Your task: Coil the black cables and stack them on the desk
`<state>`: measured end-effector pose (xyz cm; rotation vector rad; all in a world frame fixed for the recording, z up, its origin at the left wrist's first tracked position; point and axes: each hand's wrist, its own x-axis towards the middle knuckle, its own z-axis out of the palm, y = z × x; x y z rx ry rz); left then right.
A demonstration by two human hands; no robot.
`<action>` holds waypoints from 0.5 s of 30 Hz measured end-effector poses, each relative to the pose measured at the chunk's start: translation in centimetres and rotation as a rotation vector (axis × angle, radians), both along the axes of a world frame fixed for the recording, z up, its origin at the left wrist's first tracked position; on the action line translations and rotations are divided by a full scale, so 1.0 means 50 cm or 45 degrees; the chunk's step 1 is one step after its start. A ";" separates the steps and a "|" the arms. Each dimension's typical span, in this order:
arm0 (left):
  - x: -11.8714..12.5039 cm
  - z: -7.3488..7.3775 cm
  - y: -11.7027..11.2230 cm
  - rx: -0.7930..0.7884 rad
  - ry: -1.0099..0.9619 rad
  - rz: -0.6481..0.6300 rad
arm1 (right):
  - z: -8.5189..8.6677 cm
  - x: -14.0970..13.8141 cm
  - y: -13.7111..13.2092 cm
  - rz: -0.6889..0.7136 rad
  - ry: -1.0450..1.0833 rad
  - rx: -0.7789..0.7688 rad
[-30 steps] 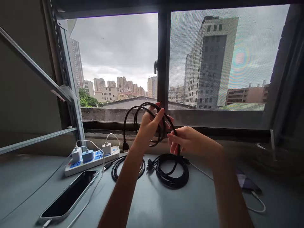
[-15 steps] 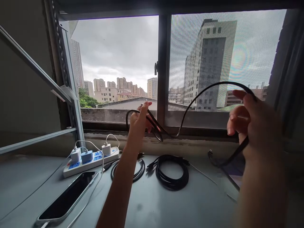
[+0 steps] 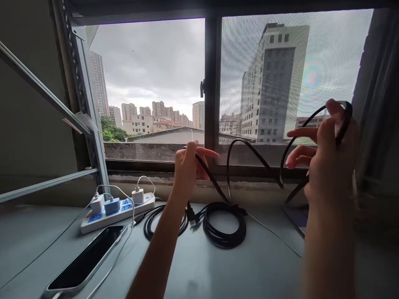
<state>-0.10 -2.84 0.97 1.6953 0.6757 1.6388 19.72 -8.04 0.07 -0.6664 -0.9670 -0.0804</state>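
A black cable (image 3: 213, 179) runs in loose loops through the air between my two hands. My left hand (image 3: 188, 168) pinches it between thumb and fingers, with one finger stretched to the right. Below that hand hangs a dark plug (image 3: 190, 212) with a metallic tip, apparently the cable's end. At the right, my right hand (image 3: 328, 151) is raised with the cable looped over it near the thumb; its other fingers are curved and spread. Part of the loop is hidden behind this hand. Beneath, a coiled black cable (image 3: 208, 238) lies on the grey table (image 3: 249, 274).
Another coiled black cable (image 3: 148, 228) lies partly behind my left forearm. A white power strip (image 3: 118, 218) with chargers and a phone (image 3: 89, 259) are on the left. A metal rack (image 3: 99, 153) stands before the window (image 3: 212, 104). A thin white cable (image 3: 274, 233) crosses the table.
My right hand has risen slightly and moved left, with the cable now looped over it. The high arc between the hands has dropped into smaller loops. A plug now hangs below my left hand.
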 end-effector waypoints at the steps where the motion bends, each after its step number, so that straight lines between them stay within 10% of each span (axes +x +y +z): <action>1: 0.001 0.002 -0.003 0.021 -0.102 0.019 | -0.002 0.007 0.000 0.010 -0.009 -0.009; 6: -0.003 0.011 -0.015 0.147 -0.408 0.059 | -0.016 0.044 0.010 0.049 -0.110 -0.249; 15: -0.021 0.008 0.006 0.093 -0.061 0.007 | -0.027 0.052 0.025 0.368 -0.244 -0.592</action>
